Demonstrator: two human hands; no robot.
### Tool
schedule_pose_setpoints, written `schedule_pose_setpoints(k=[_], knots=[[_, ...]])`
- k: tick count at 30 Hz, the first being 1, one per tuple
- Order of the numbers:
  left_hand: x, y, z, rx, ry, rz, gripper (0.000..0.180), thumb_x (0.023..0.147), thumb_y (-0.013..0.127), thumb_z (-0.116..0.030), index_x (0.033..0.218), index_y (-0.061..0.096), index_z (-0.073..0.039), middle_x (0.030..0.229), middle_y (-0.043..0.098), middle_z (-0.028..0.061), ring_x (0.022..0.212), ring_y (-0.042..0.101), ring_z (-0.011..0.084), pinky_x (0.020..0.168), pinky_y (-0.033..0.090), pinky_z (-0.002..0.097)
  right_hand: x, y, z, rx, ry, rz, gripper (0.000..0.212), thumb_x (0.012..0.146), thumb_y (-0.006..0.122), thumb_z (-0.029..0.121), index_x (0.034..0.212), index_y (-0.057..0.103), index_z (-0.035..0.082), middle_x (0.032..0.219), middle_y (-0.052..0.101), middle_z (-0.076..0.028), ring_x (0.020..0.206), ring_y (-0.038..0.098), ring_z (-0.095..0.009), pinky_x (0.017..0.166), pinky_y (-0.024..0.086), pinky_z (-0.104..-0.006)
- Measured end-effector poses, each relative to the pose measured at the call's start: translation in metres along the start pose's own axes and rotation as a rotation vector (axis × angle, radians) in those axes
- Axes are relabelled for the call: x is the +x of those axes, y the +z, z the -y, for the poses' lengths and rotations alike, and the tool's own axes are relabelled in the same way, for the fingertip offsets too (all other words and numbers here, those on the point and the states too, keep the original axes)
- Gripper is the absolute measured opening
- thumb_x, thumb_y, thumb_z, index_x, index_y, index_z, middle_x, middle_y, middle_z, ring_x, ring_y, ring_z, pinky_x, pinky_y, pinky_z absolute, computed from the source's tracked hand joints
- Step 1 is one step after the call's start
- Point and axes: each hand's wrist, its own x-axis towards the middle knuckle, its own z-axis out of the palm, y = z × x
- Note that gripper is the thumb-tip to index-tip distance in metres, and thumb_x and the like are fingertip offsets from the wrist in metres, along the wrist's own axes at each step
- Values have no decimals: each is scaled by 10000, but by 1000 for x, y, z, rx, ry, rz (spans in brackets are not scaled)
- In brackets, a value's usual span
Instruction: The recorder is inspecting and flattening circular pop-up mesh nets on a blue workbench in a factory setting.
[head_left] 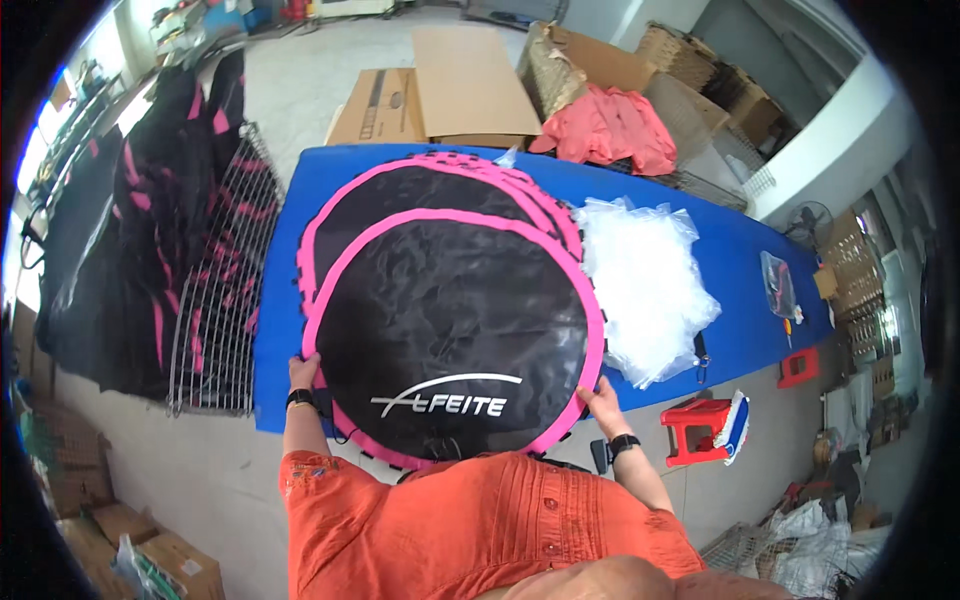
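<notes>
A round black trampoline mat (450,310) with a wide pink border and white lettering lies before me, its near edge close to my body. My left hand (303,372) is closed on its pink border at the left. At the right border, my right hand (601,402) grips it with the fingers partly hidden by the edge. Beneath and beyond it are more black mats (400,190) with pink borders, stacked and offset toward the far side. Small dark tabs show along their rims. The pile rests on a blue table (277,330).
Clear plastic bags (645,290) are heaped right of the mats. Farther right lies a small bag of parts (777,285). Black-and-pink material (130,230) hangs by a wire rack (230,290) at left. Cardboard (470,85) stands behind the table; a red stool (695,430) is at right.
</notes>
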Motion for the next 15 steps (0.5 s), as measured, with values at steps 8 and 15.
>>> schedule_pose_setpoints(k=[8, 15], knots=[[28, 29, -34, 100, 52, 79, 715, 735, 827, -299, 1264, 556, 99, 1227, 648, 251, 1126, 638, 366, 967, 504, 408, -36, -11, -1, -9, 134, -44, 306, 927, 695, 144, 1195, 583, 48, 1068, 685, -52, 964, 630, -167, 876, 511, -333], [7, 17, -90, 71, 6, 493, 481, 831, 781, -234, 1248, 592, -89, 969, 714, 69, 769, 691, 189, 595, 551, 343, -62, -26, 13, 8, 204, -194, 213, 946, 684, 270, 1053, 639, 91, 943, 669, -14, 850, 622, -130, 762, 503, -294]])
